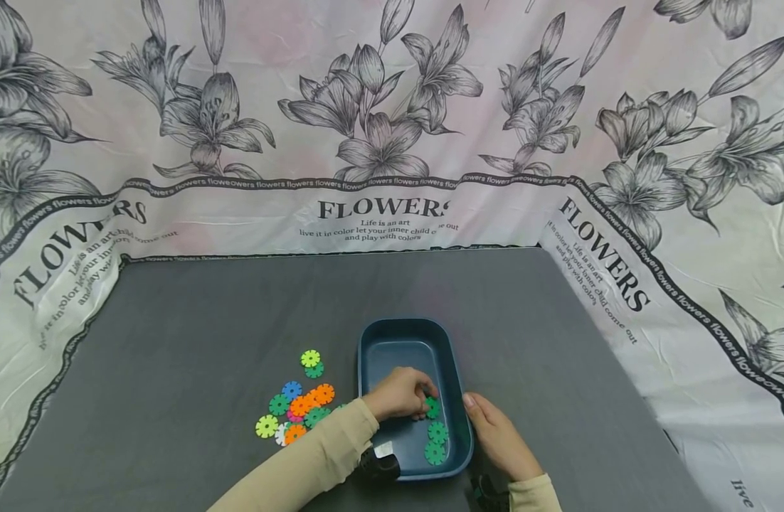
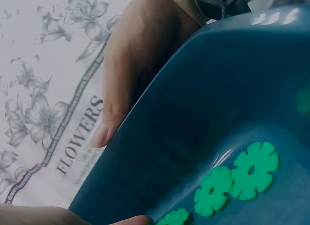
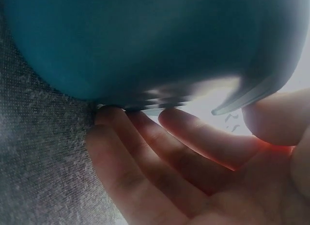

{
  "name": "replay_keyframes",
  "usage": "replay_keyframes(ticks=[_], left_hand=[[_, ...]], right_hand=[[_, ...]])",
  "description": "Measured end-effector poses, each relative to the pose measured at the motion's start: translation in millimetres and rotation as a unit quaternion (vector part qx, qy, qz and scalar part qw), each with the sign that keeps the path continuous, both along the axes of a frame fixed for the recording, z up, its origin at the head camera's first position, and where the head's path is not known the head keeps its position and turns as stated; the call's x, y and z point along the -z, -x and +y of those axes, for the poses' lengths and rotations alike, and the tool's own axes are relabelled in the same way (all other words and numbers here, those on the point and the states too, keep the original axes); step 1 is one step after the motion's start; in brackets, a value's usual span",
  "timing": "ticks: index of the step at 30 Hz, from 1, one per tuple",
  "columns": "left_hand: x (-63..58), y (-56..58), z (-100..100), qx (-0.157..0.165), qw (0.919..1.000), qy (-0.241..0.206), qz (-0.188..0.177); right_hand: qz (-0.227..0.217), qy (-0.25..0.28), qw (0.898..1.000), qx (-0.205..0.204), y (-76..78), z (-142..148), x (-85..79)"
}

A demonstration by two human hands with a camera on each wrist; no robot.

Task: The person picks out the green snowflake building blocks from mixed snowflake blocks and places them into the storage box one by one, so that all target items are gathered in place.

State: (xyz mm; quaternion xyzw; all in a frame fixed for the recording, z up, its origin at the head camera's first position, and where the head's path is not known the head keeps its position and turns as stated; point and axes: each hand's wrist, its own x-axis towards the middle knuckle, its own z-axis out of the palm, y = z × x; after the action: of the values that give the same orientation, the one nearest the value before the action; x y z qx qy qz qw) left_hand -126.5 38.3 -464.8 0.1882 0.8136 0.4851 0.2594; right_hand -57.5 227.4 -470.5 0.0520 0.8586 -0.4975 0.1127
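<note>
A dark blue rectangular tray (image 1: 412, 328) stands on the grey cloth. Inside it, several green flower-shaped plastic discs lie in a row along the right side, among them one disc (image 1: 435, 453) near the front. My left hand (image 1: 401, 392) reaches into the tray with bent fingers, pinching the rearmost green disc (image 1: 432, 407) of the row at its edge. In the left wrist view that disc (image 2: 174, 217) shows beside a fingertip. My right hand (image 1: 501, 437) rests against the tray's right outer side. Its fairly straight fingers (image 3: 145, 147) touch the wall from outside, thumb near the rim.
Left of the tray lies a loose cluster of flower-shaped discs, including a yellow-green disc (image 1: 267, 426), a blue disc (image 1: 292, 390) and an orange disc (image 1: 325, 393). My left sleeve (image 1: 302, 462) hides part of that area. A flower-printed curtain (image 1: 379, 235) borders the grey table (image 1: 238, 306).
</note>
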Motion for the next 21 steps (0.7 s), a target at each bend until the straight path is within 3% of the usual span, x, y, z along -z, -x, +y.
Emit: replay_keyframes(ticks=[8, 12, 14, 18, 21], left_hand=[[0.6, 0.7, -0.8, 0.007, 0.9980, 0.039, 0.048], [-5.8, 0.1, -8.0, 0.001, 0.9954, 0.064, 0.072], [-12.8, -1.3, -19.8, -0.011, 0.9958, 0.054, 0.073], [-28.3, -6.8, -63.6, -0.065, 0.9965, -0.021, 0.049], [-31.8, -12.5, -107.5, -0.147, 0.9868, -0.045, 0.051]], right_hand=[[-0.001, 0.004, 1.000, 0.001, 0.4, 0.0, -0.9], [-0.006, -0.006, 1.000, 0.001, 1.3, 0.0, 0.0], [-0.007, -0.011, 1.000, -0.001, 1.2, 0.1, 1.1], [-0.006, -0.014, 1.000, -0.002, 0.5, 0.1, 1.8], [-0.005, -0.013, 1.000, -0.002, 0.4, 0.2, 1.0]])
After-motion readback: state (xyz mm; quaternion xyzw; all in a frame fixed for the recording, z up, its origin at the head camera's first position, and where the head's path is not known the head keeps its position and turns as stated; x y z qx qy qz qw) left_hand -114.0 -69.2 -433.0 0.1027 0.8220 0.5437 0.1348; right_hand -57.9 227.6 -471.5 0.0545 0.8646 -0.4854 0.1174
